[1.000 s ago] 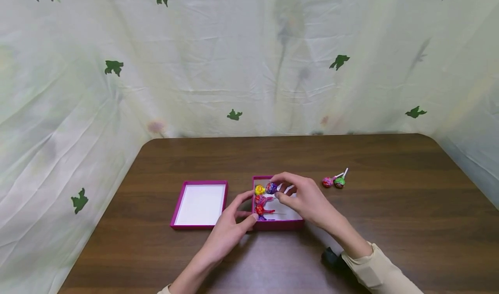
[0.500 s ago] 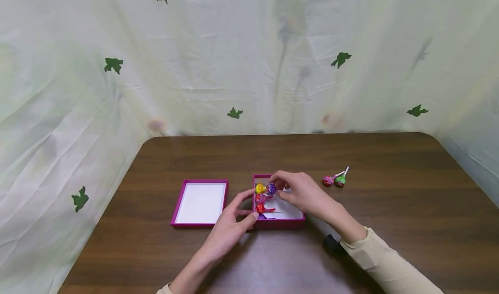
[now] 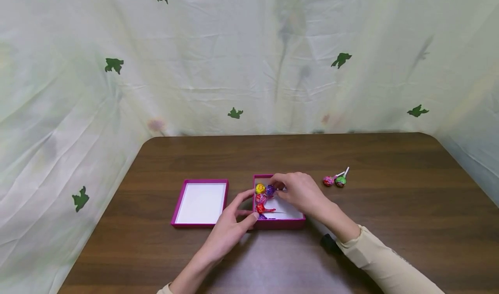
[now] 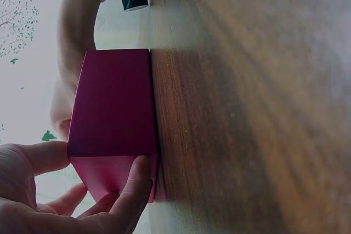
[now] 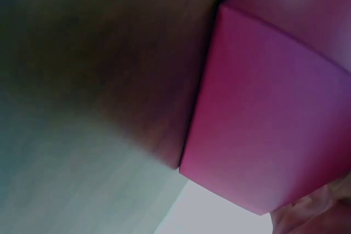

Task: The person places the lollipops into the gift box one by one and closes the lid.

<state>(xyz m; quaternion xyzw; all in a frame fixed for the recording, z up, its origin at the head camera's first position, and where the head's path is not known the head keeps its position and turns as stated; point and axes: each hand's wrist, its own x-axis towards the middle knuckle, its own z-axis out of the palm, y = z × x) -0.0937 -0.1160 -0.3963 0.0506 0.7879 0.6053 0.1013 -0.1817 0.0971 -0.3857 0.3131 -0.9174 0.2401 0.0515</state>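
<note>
two-hand position at the box

left hand (image 3: 234,224): placed at the left end of the box (image 3: 279,224). the grip is spread; the thumb lies at the near left corner and the fingers rest against the end wall, as the left wrist view also shows.

right hand (image 3: 300,192): placed over the far part of the box. the grip is pinching the purple lollipop (image 3: 270,191) at its right side. the fingers cover the stick, and the right wrist view does not show the fingertips.

contents of the box: the purple lollipop is just beside the yellow lollipop (image 3: 260,189), which sits in the far left corner. the pink lollipop (image 3: 259,198) and the red lollipop (image 3: 260,208) follow along the left wall towards the near side. a purple wrapper (image 3: 263,216) shows by the near left corner, partly covered by the left thumb.

surrounding items: the box sits on the dark wood worktop (image 3: 136,246). the lid (image 3: 202,204) lies to its left, white inside facing up. well apart to the right, a rose-coloured lollipop (image 3: 328,181) and a green lollipop (image 3: 341,181) lie together, sticks pointing away.
</note>
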